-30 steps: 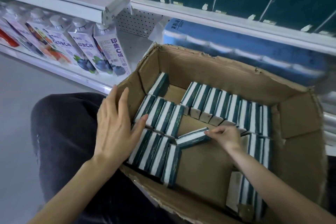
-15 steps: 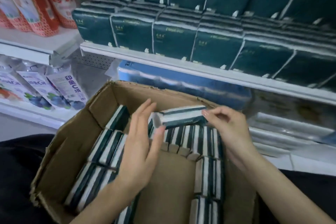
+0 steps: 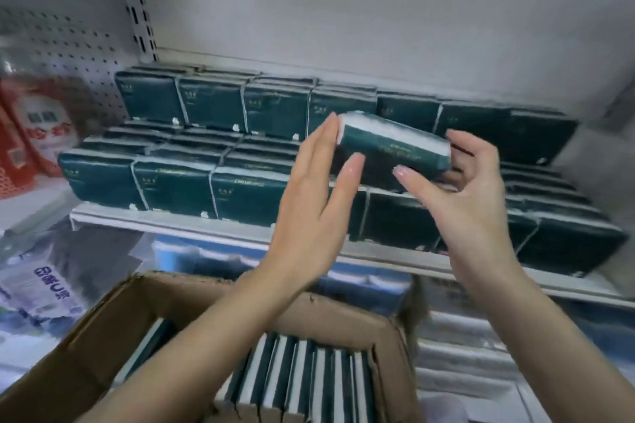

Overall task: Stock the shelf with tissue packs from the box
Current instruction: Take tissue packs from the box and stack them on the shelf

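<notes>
Right hand [image 3: 470, 199] grips a tissue pack [image 3: 391, 147]; left hand [image 3: 316, 202], fingers straight, touches its end.

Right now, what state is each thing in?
Pack: lifted, tilted, in front of the shelf rows.
Right hand: grips the pack's right end.
Left hand: flat, fingers straight at its left end.
Box: open, packs on edge inside.
Shelf: stocked with dark green packs.
</notes>
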Demonstrator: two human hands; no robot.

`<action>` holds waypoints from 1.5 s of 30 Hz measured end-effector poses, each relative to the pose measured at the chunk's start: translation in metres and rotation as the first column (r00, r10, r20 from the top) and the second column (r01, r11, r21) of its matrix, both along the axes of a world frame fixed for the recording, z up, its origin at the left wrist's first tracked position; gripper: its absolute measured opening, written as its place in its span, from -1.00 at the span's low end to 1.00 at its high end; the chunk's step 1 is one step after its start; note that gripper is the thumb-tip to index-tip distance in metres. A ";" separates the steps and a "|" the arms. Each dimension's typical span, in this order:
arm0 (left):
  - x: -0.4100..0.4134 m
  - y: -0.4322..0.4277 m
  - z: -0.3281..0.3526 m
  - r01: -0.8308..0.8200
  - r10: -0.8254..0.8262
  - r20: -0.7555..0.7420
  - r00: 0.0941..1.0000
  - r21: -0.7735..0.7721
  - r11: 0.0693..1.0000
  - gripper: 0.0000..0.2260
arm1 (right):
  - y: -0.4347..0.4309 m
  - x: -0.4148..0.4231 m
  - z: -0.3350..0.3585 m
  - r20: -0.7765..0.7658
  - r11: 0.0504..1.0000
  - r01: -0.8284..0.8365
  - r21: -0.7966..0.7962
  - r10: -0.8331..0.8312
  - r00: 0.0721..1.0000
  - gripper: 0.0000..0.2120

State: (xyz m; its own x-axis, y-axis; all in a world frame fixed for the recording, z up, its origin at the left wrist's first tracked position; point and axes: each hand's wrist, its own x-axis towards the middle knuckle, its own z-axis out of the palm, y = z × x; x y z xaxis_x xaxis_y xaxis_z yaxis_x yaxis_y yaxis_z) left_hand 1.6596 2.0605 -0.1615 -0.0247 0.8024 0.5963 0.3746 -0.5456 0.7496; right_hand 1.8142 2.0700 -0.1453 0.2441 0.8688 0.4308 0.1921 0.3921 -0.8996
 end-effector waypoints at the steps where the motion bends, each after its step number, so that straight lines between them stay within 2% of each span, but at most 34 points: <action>1: 0.006 0.011 0.009 0.020 -0.020 0.011 1.000 -0.007 1.000 -0.48 | 0.010 0.008 0.005 0.101 0.998 0.035 0.050 -0.040 0.994 -0.40; 4: 0.019 0.044 0.030 0.075 -0.076 -0.008 0.997 -0.052 0.996 -0.58 | 0.044 0.034 0.014 0.348 0.979 0.147 0.143 -0.189 0.918 -0.52; 5: 0.020 0.055 0.036 0.069 -0.073 -0.072 0.995 -0.060 0.996 -0.58 | 0.056 0.043 0.015 0.381 0.976 0.171 0.135 -0.210 0.901 -0.55; 7: 0.014 0.085 0.045 0.012 -0.020 -0.292 0.956 -0.028 1.000 -0.55 | 0.080 0.058 0.017 0.400 0.975 0.199 0.101 -0.223 0.889 -0.58; 9: 0.000 0.116 0.052 -0.058 0.044 -0.513 0.857 -0.011 0.998 -0.50 | 0.104 0.072 0.018 0.411 0.972 0.220 0.078 -0.232 0.882 -0.56; 11: -0.015 0.144 0.056 -0.144 0.094 -0.692 0.715 -0.014 0.990 -0.46 | 0.128 0.084 0.017 0.437 0.972 0.227 0.061 -0.230 0.869 -0.50; 13: -0.026 0.166 0.056 -0.212 0.111 -0.812 0.573 -0.015 0.977 -0.43 | 0.149 0.092 0.016 0.483 0.970 0.242 0.030 -0.226 0.846 -0.47; 14: -0.030 0.176 0.054 -0.226 0.107 -0.841 0.530 -0.019 0.974 -0.41 | 0.159 0.094 0.016 0.497 0.970 0.242 0.014 -0.216 0.840 -0.48; 18: -0.037 0.203 0.044 -0.206 0.117 -0.884 0.453 0.024 0.978 -0.40 | 0.186 0.095 0.010 0.480 0.981 0.192 0.020 -0.178 0.859 -0.62; 21: -0.035 0.213 0.038 -0.189 0.166 -0.898 0.407 0.095 0.977 -0.42 | 0.200 0.090 -0.002 0.496 0.984 0.173 0.050 -0.175 0.851 -0.55; 26: -0.030 0.221 0.036 -0.190 0.206 -0.895 0.394 0.140 0.972 -0.44 | 0.199 0.075 -0.009 0.503 0.976 0.189 0.113 -0.220 0.836 -0.50; 30: -0.029 0.221 0.037 -0.185 0.200 -0.901 0.386 0.137 0.973 -0.43 | 0.194 0.074 -0.008 0.538 0.973 0.204 0.104 -0.227 0.812 -0.54; 36: -0.028 0.201 0.050 -0.200 0.192 -0.893 0.406 0.119 0.973 -0.37 | 0.171 0.069 0.013 0.680 0.963 0.260 0.072 -0.238 0.694 -0.42; 40: -0.035 0.166 0.058 -0.222 0.167 -0.886 0.433 0.075 0.972 -0.39 | 0.140 0.052 0.032 0.737 0.984 0.167 0.055 -0.153 0.659 -0.43; 43: -0.052 0.132 0.056 -0.202 0.168 -0.869 0.465 0.081 0.976 -0.42 | 0.111 0.028 0.038 0.835 0.988 0.075 0.136 -0.155 0.528 -0.44; 45: -0.067 0.107 0.053 -0.186 0.184 -0.877 0.444 0.110 0.976 -0.42 | 0.092 0.006 0.037 0.890 0.984 -0.004 0.178 -0.159 0.427 -0.44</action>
State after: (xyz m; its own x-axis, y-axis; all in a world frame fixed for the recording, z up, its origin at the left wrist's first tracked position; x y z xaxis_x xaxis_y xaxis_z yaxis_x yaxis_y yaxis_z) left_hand 1.5929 2.1673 -0.1082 0.3624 0.8471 0.3888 0.9249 -0.3782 -0.0382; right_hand 1.8207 2.1621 -0.1084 -0.2889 0.7818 0.5526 0.8940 0.4268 -0.1365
